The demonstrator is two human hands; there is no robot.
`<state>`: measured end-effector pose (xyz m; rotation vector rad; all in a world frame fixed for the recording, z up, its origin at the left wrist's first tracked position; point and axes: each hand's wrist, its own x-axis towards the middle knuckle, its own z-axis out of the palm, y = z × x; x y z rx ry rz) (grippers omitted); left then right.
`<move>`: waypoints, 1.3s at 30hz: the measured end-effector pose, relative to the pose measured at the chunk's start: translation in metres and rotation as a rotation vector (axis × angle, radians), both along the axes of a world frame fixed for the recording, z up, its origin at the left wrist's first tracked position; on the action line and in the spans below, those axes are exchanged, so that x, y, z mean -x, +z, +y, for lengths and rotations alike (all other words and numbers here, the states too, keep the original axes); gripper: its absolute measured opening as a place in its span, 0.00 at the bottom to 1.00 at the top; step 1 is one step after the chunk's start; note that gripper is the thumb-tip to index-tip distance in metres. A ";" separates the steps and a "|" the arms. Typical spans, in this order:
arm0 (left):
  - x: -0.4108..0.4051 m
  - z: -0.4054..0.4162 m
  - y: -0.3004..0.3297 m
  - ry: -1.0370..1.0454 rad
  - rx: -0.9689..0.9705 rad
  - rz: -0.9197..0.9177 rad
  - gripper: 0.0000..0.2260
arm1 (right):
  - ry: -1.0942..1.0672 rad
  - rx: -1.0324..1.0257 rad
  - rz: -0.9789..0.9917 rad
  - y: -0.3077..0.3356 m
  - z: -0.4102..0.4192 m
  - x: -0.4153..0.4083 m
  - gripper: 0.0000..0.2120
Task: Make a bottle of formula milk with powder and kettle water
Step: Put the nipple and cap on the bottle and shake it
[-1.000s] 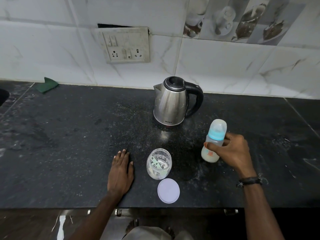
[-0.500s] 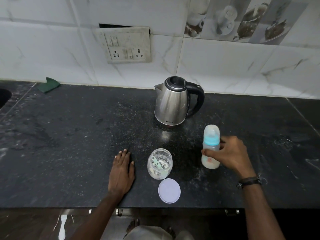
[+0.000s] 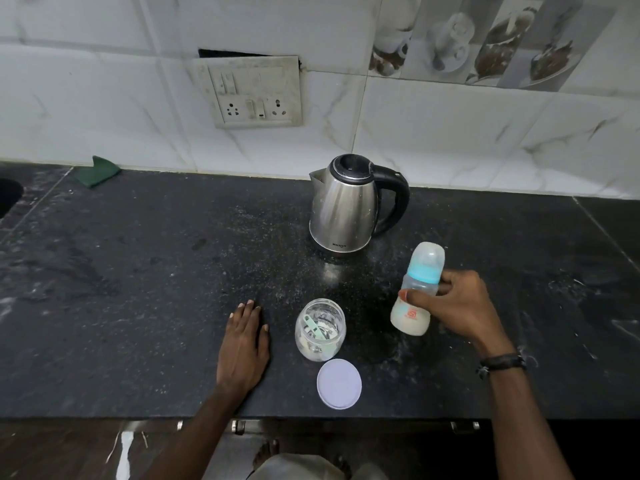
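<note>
My right hand [image 3: 453, 303] grips a baby bottle [image 3: 417, 292] with a blue collar and a clear cap. The bottle is tilted to the right, milky liquid sits in its bottom, and it is just above or on the counter. My left hand [image 3: 244, 344] lies flat on the black counter [image 3: 138, 289], fingers together, holding nothing. Between the hands stands an open clear powder jar [image 3: 320, 329] with a pale green scoop inside. Its white lid [image 3: 339, 383] lies flat in front of it. A steel kettle [image 3: 346, 206] with a black handle stands behind, lid closed.
A green cloth [image 3: 98, 171] lies at the back left by the tiled wall. A socket panel [image 3: 254, 93] is on the wall above. A dark sink edge [image 3: 8, 199] shows at far left. White powder specks dust the counter around the kettle.
The bottle stood upright on the counter half a second ago; now my right hand has tilted it to the right again. My left hand, the jar and the kettle have stayed put.
</note>
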<state>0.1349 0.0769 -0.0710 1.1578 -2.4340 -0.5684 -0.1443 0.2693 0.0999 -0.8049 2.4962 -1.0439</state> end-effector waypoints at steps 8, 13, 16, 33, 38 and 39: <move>0.000 -0.001 0.000 -0.005 0.008 0.003 0.18 | -0.005 -0.121 0.147 -0.005 0.007 0.007 0.20; 0.000 0.002 0.002 0.003 -0.008 0.015 0.21 | 0.031 -0.127 0.083 -0.005 0.005 0.008 0.18; 0.000 0.002 0.002 0.003 -0.004 0.014 0.21 | -0.001 -0.194 0.249 -0.004 0.006 0.008 0.21; 0.000 0.001 -0.001 0.002 0.014 0.014 0.18 | 0.046 -0.098 0.025 -0.004 0.008 0.000 0.20; 0.000 -0.001 -0.003 0.005 0.009 0.015 0.18 | 0.076 -0.138 0.018 -0.003 0.007 0.000 0.19; 0.000 -0.001 -0.003 0.004 0.011 0.016 0.18 | 0.031 -0.100 0.005 -0.002 0.007 0.000 0.19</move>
